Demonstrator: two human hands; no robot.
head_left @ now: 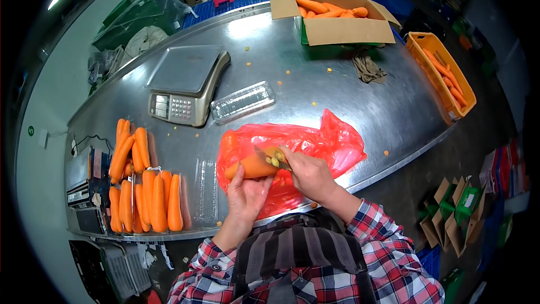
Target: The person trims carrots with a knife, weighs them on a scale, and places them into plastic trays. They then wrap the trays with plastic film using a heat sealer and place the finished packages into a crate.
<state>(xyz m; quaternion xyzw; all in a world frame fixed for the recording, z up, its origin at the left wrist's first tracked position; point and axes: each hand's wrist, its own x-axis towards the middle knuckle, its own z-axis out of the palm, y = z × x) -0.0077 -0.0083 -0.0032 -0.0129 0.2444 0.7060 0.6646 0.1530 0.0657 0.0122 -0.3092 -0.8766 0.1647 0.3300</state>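
One carrot [252, 165], head view, held up over the near left part of the red bag [344, 141]. Left hand [247, 192] closed around the carrot's underside, thumb on the near side. Right hand [311, 177] clamped on a knife [284, 165]; handle hidden in the grip, blade against the carrot's right end, yellowish slices [274, 161] on it. Bag lies crumpled on the steel table [306, 90], an orange shape showing through its left end. Just beyond the bag, a clear tray [243, 102]; just left of the bag, a second one [206, 191], flat. Scale [183, 70] past the bag, to its left. Well left of the bag, carrots in packs [160, 202], several side by side. Far beyond the bag, slightly right: carton [349, 35] of carrots, flaps up; crumpled cloth [368, 68] nearer than that. Farthest right of the bag, orange crate [469, 101], more carrots inside. Small orange bits [329, 70] scattered beyond the bag.
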